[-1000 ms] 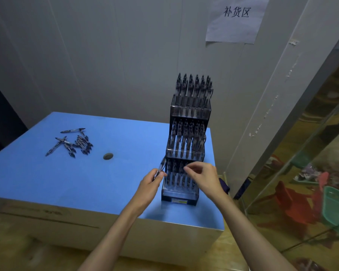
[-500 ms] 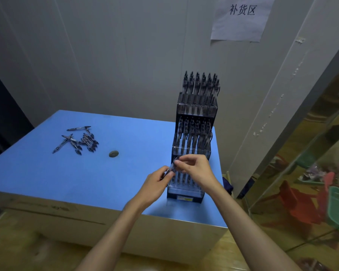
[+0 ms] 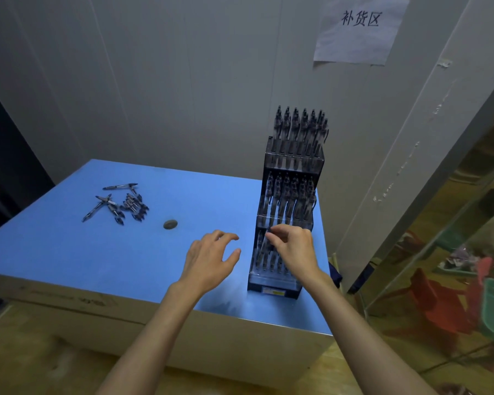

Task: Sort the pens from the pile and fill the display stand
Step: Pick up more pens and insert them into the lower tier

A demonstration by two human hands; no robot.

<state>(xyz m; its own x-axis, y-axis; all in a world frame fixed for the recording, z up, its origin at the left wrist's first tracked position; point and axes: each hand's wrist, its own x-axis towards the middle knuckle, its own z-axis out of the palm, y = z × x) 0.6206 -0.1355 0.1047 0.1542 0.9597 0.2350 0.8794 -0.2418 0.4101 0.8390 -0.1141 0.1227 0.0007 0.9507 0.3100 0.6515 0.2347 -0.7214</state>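
Right hand pinching a pen at the near, lowest tier of the display stand, feeding it into a slot. Left hand hovering just left of the stand — fingers spread, holding nothing. Remaining pens heaped at the far left of the blue tabletop, near a small dark disc. Risk — a tilted pen catching a neighbour, missing its slot, or nudging the tall stand.

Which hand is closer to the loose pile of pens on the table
Left. The left hand hovers open over the blue table, to the right of the pen pile. The right hand is farther right, at the display stand.
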